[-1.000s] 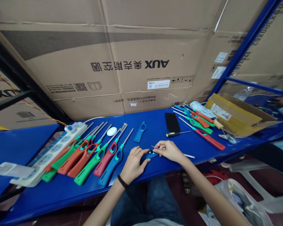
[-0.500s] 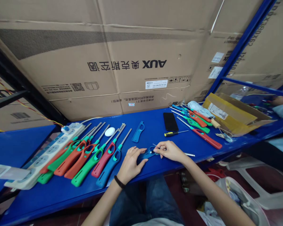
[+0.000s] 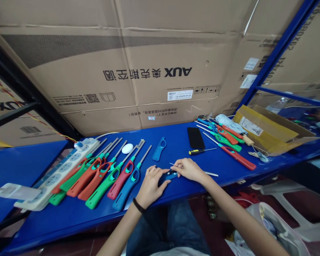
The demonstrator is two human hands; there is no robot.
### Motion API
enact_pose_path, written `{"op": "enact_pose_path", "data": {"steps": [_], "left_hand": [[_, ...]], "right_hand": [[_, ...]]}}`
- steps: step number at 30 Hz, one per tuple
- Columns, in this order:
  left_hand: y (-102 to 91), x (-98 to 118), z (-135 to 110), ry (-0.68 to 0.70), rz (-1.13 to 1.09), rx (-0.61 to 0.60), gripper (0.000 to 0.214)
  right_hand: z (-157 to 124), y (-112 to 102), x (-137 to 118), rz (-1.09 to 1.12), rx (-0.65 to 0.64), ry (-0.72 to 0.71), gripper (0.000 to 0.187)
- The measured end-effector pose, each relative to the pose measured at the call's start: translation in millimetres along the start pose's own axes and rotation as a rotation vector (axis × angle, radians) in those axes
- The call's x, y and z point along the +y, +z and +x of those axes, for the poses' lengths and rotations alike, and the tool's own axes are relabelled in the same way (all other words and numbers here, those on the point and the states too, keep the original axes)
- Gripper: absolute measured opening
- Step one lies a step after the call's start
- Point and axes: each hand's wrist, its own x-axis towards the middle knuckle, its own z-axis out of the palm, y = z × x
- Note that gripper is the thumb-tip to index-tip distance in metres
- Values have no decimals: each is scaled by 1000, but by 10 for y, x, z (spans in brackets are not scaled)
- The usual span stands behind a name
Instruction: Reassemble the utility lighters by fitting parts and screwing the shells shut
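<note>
My left hand (image 3: 152, 185) rests on the blue bench (image 3: 69, 217) with its fingers curled onto a blue lighter handle shell (image 3: 167, 176). My right hand (image 3: 190, 169) pinches the small parts at the shell's far end, where a thin metal rod (image 3: 211, 174) sticks out to the right. Both hands touch the same piece. Another blue half shell (image 3: 159, 149) lies flat just behind them.
A row of several long lighters (image 3: 106, 176) in orange, green, red and blue lies left, beside a white power strip (image 3: 56, 174). A black phone (image 3: 195, 137), a small screwdriver (image 3: 200, 151), more lighters (image 3: 229, 142) and a cardboard box (image 3: 266, 131) sit right.
The hands stay on the blue shell with only small finger shifts. The view drifted left and then back.
</note>
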Motion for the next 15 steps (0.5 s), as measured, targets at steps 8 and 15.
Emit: {"op": "enact_pose_path", "data": {"steps": [8,15], "left_hand": [[-45,41,24,-23,0,85,34],[-90,74,18,6,-50,214,23]], "right_hand": [[-153,-53,-68,173,37,-82,27],[-283,-123,-199,310,44,-138,29]]}}
